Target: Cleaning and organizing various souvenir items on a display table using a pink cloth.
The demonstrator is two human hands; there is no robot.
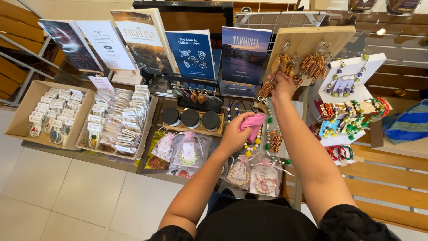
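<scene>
Two bare hands over a crowded worktop (133, 167), centre of frame. Largest to smallest:

- Row of five upright books (145, 42) across the top, upper left to centre.
- Wooden display board (307, 38), upper right, tilted back, with woven earrings (314, 64) hanging on it.
- Two cardboard trays (24, 114) at left, packed with small carded items in clear sleeves.
- White stand (361, 67) at right carrying a beaded necklace; colourful bead bracelets (356, 114) just below it.
- Blue striped cloth (408, 125) at far right edge.
- Three black-lidded round jars (191, 118) in a row, centre, on a wooden tray.
- Clear gift bags with pink ribbon and bead bracelets inside (187, 151), bottom centre.
- Pink cloth (253, 122), centre frame, bunched up, just above a bead string lying on the worktop.

Left hand (236, 134): fingers closed around the pink cloth, clamped on it.
Right hand (281, 85): reached up to the lower left of the wooden display board, fingers pinched together at a hanging brown earring (266, 89); can't tell whether it's actually gripped or only touched.
</scene>
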